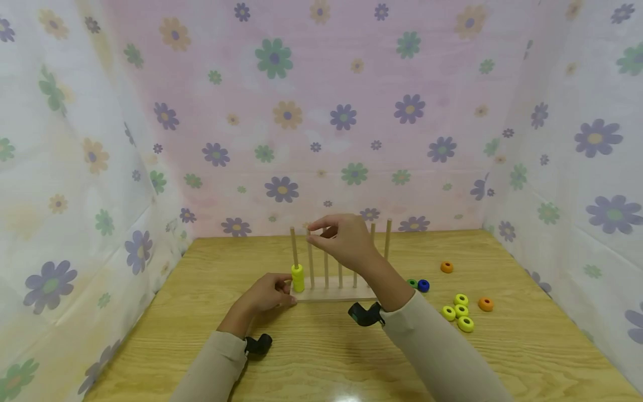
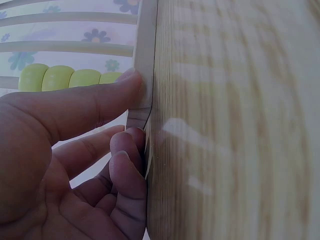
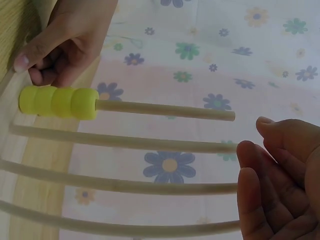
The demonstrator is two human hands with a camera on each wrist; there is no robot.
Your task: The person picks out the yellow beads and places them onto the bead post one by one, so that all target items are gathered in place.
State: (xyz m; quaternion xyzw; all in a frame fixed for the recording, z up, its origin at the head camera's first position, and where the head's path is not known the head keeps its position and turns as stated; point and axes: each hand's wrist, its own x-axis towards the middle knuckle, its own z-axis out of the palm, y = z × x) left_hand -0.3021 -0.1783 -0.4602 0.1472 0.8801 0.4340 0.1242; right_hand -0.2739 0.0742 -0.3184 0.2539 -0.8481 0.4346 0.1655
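Note:
A wooden peg stand [image 1: 321, 295] with a row of upright pegs stands on the table. Yellow rings [image 3: 61, 103] are stacked on its leftmost peg [image 1: 294, 245], whose upper part is bare. My left hand [image 1: 266, 293] grips the stand's left end, the thumb [image 2: 112, 97] over the base and the fingers curled beside it. Up at the peg tops is my right hand [image 1: 346, 240], near the second peg [image 3: 125, 139] from the left. In the right wrist view its thumb and fingers are apart with nothing between them. In the head view this hand and forearm hide parts of several pegs.
Several loose yellow rings [image 1: 461, 300] lie on the table right of the stand. Orange rings [image 1: 485, 304] are near them. A blue ring [image 1: 423, 286] and a green ring [image 1: 412, 283] sit by the stand's right end. Flowered cloth [image 1: 321, 117] hangs behind and at both sides.

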